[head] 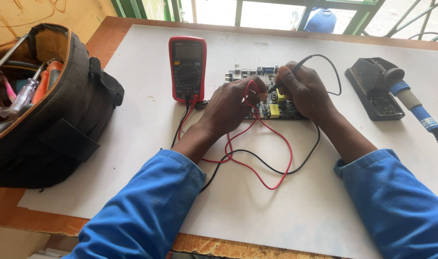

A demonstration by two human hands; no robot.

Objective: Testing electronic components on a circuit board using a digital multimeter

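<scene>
Left hand [233, 103] grips the red probe lead [250, 88], right hand [303, 91] grips the black probe [288, 72]; both tips contact the green circuit board [281, 111] near the bench's far edge; red multimeter [187, 67] connected.

matt white paper sheet [276, 201], glossy red plastic multimeter [187, 67]

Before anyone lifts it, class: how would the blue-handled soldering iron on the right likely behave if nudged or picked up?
The soldering iron has a round handle, so it would probably roll if knocked off its black stand. Its cord trails off the table edge, so it may tug or drag the iron sideways. It looks stiff and fairly light, though the stand could slide on the smooth white sheet.
</scene>
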